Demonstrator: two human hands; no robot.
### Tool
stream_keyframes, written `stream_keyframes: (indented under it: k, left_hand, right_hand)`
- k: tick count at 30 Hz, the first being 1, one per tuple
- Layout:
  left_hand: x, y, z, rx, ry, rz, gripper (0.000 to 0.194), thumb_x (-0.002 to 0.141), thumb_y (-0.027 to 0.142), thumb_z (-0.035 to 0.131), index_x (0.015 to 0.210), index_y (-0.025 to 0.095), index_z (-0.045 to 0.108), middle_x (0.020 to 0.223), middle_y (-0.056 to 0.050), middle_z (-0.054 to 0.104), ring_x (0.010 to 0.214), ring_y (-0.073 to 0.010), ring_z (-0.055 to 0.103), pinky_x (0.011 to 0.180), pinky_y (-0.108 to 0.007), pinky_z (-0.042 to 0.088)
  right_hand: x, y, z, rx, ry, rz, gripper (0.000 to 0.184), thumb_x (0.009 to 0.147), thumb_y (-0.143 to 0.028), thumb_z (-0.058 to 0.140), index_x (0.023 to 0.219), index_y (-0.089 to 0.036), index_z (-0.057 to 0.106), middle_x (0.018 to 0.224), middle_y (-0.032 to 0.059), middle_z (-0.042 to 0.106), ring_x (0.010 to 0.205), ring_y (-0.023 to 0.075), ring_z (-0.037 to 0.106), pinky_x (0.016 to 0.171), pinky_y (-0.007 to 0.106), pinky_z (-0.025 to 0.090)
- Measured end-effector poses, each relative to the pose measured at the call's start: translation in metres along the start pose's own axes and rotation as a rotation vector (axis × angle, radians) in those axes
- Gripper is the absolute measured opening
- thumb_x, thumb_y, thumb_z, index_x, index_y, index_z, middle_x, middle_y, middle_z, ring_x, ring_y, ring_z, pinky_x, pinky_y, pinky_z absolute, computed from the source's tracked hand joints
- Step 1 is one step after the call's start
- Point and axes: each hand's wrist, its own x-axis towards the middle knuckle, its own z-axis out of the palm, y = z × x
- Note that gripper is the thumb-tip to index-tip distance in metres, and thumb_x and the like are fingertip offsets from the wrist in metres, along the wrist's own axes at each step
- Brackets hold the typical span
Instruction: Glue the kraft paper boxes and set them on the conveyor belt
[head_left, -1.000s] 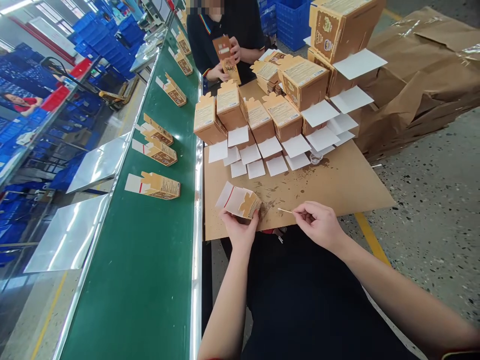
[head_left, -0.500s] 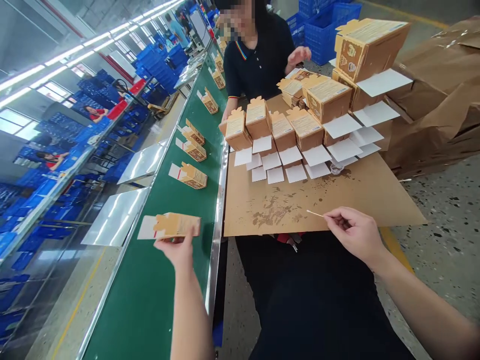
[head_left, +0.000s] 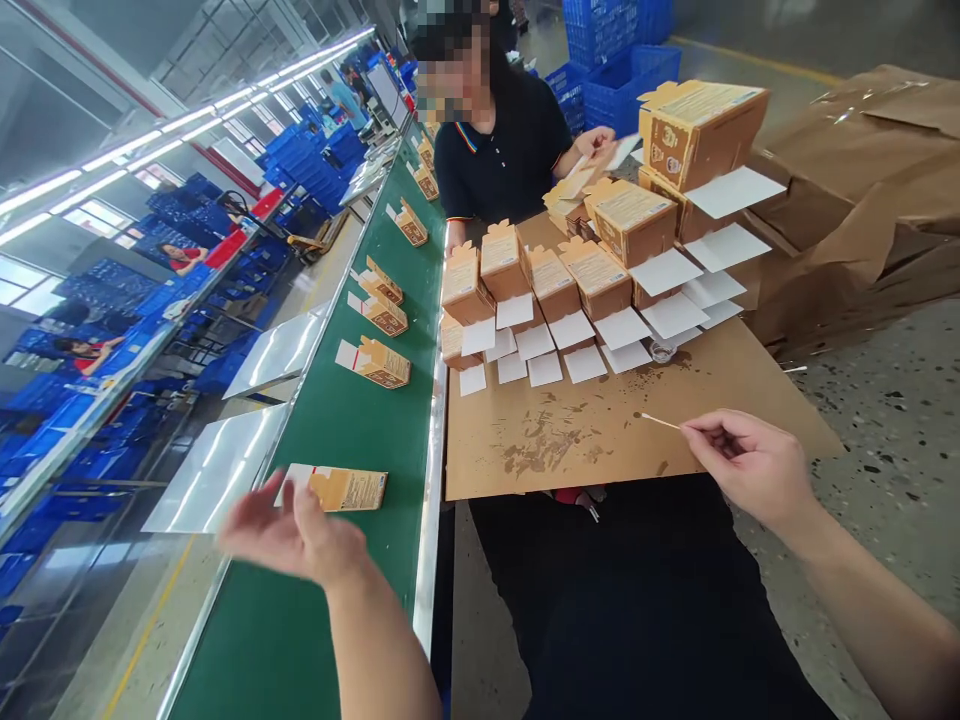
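Observation:
My left hand (head_left: 300,535) is open above the green conveyor belt (head_left: 300,640), its fingers apart and slightly blurred. Just beyond it a small printed carton (head_left: 349,489) lies on the belt, its white flap partly behind my fingers. Between thumb and fingertips my right hand (head_left: 750,465) pinches a thin cotton swab (head_left: 661,421), whose tip points left over the brown cardboard sheet (head_left: 480,455). Wet-looking stains mark that sheet below the swab. Stacked cartons (head_left: 551,285) with white flaps sticking out stand at its far side, beside a small clear dish (head_left: 663,350).
Several more cartons (head_left: 384,362) stand along the belt. Across the stack sits a co-worker (head_left: 499,150), a hand on a flat carton piece (head_left: 585,180). Blue crates (head_left: 630,90) are behind, and brown wrapping paper (head_left: 847,230) covers something at the right. A metal rail (head_left: 429,540) edges the belt.
My left hand has let go of the carton, now lying on the belt, and moved left. My right hand has shifted slightly right with the swab. The co-worker has picked up a flat carton piece.

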Motion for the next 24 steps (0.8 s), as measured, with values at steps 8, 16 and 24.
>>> stream_keyframes:
  k: [8,16,24]
  left_hand:
    - [0.035,0.059,0.278,-0.156,-0.723,-0.747,0.050,0.085,0.068,0.086,0.105,0.024,0.071,0.116,-0.016,0.072,0.107,-0.0316,0.072,0.090,-0.042,0.062]
    - [0.020,0.055,0.276,-0.275,-0.818,-0.802,0.038,0.091,0.051,0.086,0.112,0.021,0.077,0.122,-0.015,0.082,0.119,-0.0361,0.080,0.098,-0.047,0.066]
    - [-0.047,0.041,0.124,-0.720,-0.800,-0.855,0.059,0.077,0.044,0.093,0.130,0.022,0.081,0.142,-0.013,0.083,0.146,-0.0378,0.072,0.113,-0.044,0.066]
  right_hand:
    - [0.007,-0.032,0.011,0.073,-0.054,-0.026,0.036,0.108,-0.050,0.075,0.082,-0.026,0.079,0.072,0.0045,0.073,0.060,0.0179,0.067,0.053,0.029,0.056]
    - [0.020,-0.017,-0.014,-0.095,0.110,-0.041,0.023,0.105,-0.040,0.073,0.088,-0.026,0.077,0.074,0.0034,0.072,0.062,0.0179,0.064,0.058,0.032,0.052]
    - [0.103,0.026,-0.020,-0.416,-0.082,-0.130,0.029,0.100,-0.022,0.065,0.074,-0.029,0.052,0.075,0.0035,0.063,0.070,0.0186,0.055,0.067,0.035,0.043]
